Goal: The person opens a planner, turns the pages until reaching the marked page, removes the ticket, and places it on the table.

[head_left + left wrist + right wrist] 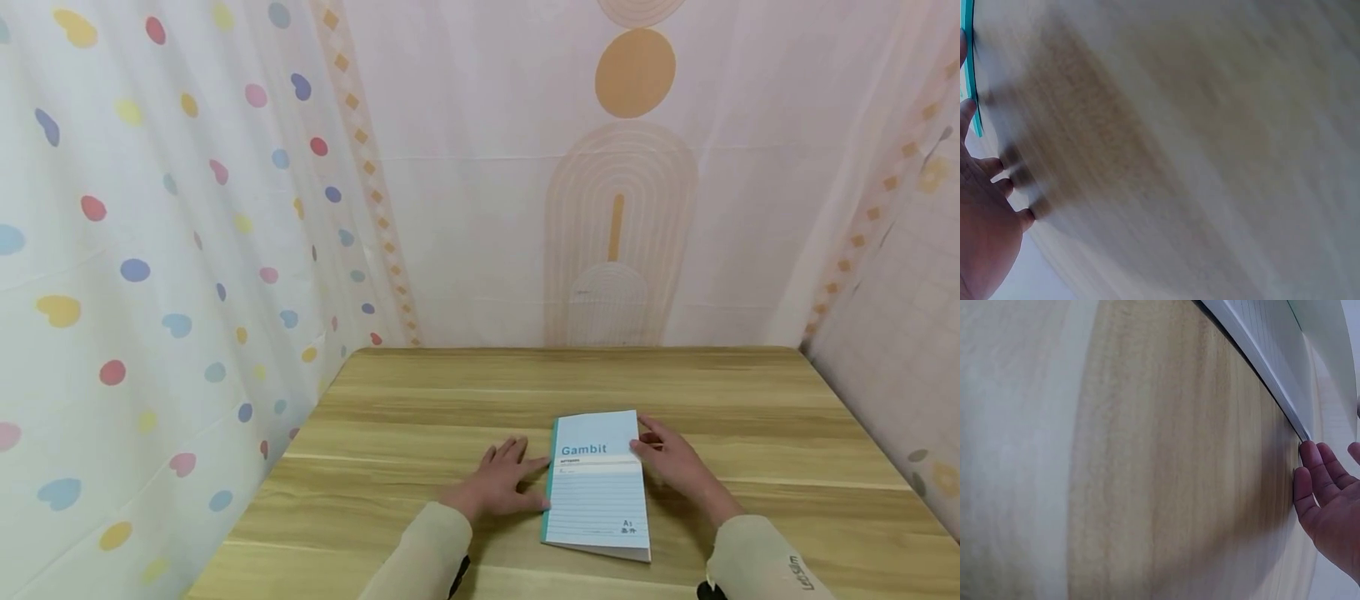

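One notebook [597,486]: left hand [501,485], fingers spread, should steady nine o'clock; right hand [678,467], pinch undeterminable, should lift gently from three.

Head view high, facing forward, down; wrist views close, low — notebook [596,500], tabletop [465,400] shared

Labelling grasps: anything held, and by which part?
Right hand: fingers at the free edge of the notebook, its cover lifted; whether they pinch can't be told. Left hand only touches the spine.
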A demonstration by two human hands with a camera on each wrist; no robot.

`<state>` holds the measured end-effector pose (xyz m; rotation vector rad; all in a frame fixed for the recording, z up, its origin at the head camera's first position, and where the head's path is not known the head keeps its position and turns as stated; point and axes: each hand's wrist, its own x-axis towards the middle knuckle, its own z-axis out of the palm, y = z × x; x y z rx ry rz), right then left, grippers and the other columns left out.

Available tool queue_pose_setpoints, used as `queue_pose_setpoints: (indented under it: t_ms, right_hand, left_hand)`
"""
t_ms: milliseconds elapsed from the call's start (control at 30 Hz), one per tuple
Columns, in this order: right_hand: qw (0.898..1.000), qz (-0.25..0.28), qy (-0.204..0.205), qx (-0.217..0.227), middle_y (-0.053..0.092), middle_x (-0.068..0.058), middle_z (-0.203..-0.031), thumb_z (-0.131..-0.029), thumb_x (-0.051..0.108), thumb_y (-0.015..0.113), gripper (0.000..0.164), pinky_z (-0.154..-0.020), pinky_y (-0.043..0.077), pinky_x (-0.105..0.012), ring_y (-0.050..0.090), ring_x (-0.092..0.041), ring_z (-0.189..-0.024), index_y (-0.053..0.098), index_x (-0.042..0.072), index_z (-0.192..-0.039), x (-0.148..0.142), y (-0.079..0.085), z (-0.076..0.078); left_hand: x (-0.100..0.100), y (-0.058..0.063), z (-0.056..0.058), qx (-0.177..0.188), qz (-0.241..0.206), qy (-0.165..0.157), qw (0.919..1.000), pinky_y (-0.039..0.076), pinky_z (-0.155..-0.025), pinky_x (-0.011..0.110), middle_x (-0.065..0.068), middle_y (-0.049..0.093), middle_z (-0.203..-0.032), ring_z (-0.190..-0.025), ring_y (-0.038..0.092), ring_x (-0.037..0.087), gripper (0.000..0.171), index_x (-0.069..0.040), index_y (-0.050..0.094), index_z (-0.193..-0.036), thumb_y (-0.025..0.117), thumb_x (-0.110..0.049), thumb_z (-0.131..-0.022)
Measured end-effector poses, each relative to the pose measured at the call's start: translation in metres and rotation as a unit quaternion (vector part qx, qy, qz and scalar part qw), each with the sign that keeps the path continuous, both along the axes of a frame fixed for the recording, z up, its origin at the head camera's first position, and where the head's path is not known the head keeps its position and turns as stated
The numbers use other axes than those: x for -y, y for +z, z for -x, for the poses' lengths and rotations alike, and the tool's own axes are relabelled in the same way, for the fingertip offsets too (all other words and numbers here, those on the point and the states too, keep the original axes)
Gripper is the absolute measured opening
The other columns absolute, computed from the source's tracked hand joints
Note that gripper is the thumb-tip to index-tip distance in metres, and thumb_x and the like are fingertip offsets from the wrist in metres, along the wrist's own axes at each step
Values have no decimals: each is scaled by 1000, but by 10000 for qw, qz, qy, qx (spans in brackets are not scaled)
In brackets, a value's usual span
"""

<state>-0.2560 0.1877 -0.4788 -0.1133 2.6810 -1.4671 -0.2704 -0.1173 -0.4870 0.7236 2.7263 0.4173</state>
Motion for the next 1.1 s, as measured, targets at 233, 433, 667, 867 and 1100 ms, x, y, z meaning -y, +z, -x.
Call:
queue_pose_setpoints:
  t_ms: [233, 433, 667, 867, 1100]
  right_hand:
    - [9999, 92, -19, 87, 50, -30, -137, -103, 25, 55, 64, -101, 40, -59, 48, -45, -124, 28, -1, -154, 0, 1, 2]
    - [9998, 189, 89, 53, 50, -29, -137, -103, 20, 54, 61, -97, 45, -52, 51, -41, -121, 28, 0, -155, 0, 6, 5]
    - [9994, 266, 212, -35, 52, -29, -136, -102, 19, 54, 61, -93, 47, -50, 52, -39, -120, 29, 3, -155, 8, 20, 10]
    - [9966, 748, 270, 211, 47, -28, -140, -103, 18, 52, 61, -96, 48, -51, 51, -36, -119, 26, 6, -157, 18, 32, 12]
    - [9938, 1019, 451, 33, 53, -24, -136, -105, 19, 48, 59, -93, 50, -46, 58, -33, -114, 24, 7, -158, 31, 42, 15]
  left_hand:
    - [-1, 0, 0, -62, 70, -88, 9999, 9, -119, 54, 13, 18, -164, -151, 11, 31, 74, -33, 40, -153, 61, -62, -90]
    - [-1, 0, 0, -91, 55, -84, 9999, 9, -119, 54, 14, 18, -163, -151, 11, 32, 74, -33, 40, -153, 62, -62, -89]
    - [0, -3, -1, -151, 85, -64, 9998, 10, -119, 53, 14, 18, -163, -151, 12, 32, 73, -33, 40, -153, 62, -62, -89]
    - [1, -2, -2, -131, 145, -88, 9998, 10, -119, 54, 13, 19, -163, -151, 11, 31, 70, -33, 42, -152, 61, -61, -90]
    - [3, -1, -2, -87, 40, -121, 9999, 10, -119, 54, 12, 20, -163, -151, 10, 30, 67, -33, 43, -152, 61, -58, -92]
